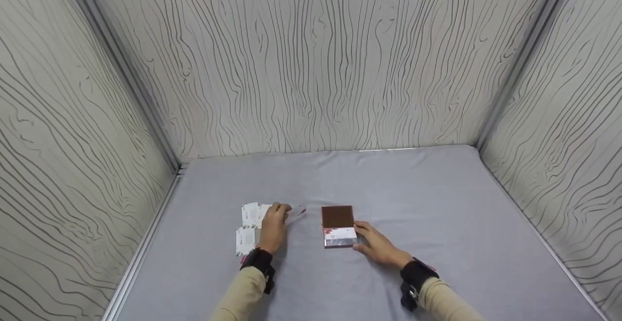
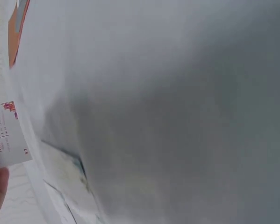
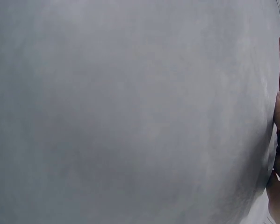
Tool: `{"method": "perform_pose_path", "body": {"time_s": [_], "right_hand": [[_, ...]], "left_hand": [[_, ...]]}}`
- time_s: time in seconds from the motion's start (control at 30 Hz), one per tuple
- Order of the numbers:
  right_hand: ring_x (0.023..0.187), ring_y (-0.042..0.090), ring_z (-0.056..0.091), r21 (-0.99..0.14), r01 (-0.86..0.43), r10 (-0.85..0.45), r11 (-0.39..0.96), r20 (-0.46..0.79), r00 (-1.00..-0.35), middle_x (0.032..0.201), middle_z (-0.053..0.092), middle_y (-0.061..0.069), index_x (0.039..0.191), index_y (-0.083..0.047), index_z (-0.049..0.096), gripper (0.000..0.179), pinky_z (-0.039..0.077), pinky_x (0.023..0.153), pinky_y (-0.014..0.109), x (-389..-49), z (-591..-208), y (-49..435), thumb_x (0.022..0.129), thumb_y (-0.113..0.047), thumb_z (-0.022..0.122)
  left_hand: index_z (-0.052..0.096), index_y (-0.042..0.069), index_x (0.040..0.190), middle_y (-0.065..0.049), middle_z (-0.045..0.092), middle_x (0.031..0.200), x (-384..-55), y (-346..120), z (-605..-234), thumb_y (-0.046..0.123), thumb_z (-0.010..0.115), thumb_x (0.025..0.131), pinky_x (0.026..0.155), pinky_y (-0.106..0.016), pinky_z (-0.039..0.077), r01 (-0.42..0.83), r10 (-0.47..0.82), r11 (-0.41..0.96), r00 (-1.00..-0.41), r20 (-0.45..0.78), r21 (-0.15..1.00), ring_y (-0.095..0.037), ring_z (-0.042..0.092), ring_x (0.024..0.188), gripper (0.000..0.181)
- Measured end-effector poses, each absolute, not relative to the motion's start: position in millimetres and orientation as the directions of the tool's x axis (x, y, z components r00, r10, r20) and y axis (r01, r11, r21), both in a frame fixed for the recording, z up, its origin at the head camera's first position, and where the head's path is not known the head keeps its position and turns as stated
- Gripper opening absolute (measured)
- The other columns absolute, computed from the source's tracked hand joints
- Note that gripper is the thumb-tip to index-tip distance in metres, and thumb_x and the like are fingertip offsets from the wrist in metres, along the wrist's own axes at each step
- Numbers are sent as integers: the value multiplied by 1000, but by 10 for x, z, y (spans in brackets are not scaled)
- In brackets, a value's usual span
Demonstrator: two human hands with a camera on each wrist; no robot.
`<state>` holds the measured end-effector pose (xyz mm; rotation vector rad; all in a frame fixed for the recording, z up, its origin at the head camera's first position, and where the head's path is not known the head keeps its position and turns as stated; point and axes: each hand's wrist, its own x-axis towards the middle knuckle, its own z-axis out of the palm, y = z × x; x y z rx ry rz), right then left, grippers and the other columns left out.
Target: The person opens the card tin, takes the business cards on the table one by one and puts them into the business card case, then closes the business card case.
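Observation:
My left hand (image 1: 273,228) pinches a white business card (image 2: 11,135) with red print and a red floral corner. In the head view that card shows only as a pale sliver beyond the fingertips. A brown card holder (image 1: 337,216) lies opened out to the right of this hand. Its lower half carries a white card (image 1: 340,233) with red flowers at one corner. My right hand (image 1: 381,248) grips the holder's right edge, thumb near the lower corner and fingers higher up. Only part of the right hand appears in the right wrist view.
Several white cards with green leafy corners lie left of and partly under my left hand, among them an upper card (image 1: 250,214) and a lower card (image 1: 245,241). A grey cloth (image 1: 413,185) covers the table. Patterned panels (image 1: 311,68) rise at the back and both sides.

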<state>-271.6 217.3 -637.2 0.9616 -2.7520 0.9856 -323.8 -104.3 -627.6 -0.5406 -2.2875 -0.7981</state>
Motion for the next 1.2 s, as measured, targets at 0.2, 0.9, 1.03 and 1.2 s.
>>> {"method": "perform_pose_path", "body": {"time_s": [0.2, 0.9, 1.03, 1.2], "right_hand": [[126, 51, 44, -530, -605, -546, 594, 287, -787, 136, 44, 34, 131, 19, 48, 50, 38, 98, 60, -2716, -6375, 2171, 94, -10, 66], [130, 50, 41, -571, -546, -525, 613, 221, -822, 140, 43, 32, 133, 17, 47, 52, 33, 103, 61, -2737, -6372, 2184, 95, -13, 65], [129, 49, 41, -566, -551, -528, 614, 225, -819, 139, 43, 32, 133, 17, 47, 52, 33, 103, 60, -2732, -6378, 2186, 95, -14, 65], [127, 50, 43, -542, -581, -539, 607, 257, -802, 136, 44, 34, 130, 20, 48, 52, 35, 102, 60, -2732, -6386, 2178, 94, -13, 66]], "left_hand": [[67, 1, 94, -10, 59, 87, -3244, -867, -6246, -14, 72, 80, 70, -40, 52, 613, 192, 679, -678, 709, 403, -26, 61, 79, 21], [69, 0, 99, -9, 68, 94, -3226, -415, -6186, -12, 66, 86, 75, -35, 55, 701, 315, 520, -689, 653, 488, -24, 68, 86, 18], [69, 0, 100, -11, 69, 95, -3224, -386, -6202, -14, 63, 87, 74, -35, 55, 718, 343, 501, -678, 650, 484, -23, 68, 86, 20], [68, -1, 99, -12, 69, 93, -3216, -364, -6226, -14, 63, 85, 74, -34, 54, 742, 369, 483, -654, 660, 465, -22, 67, 86, 20]]}}
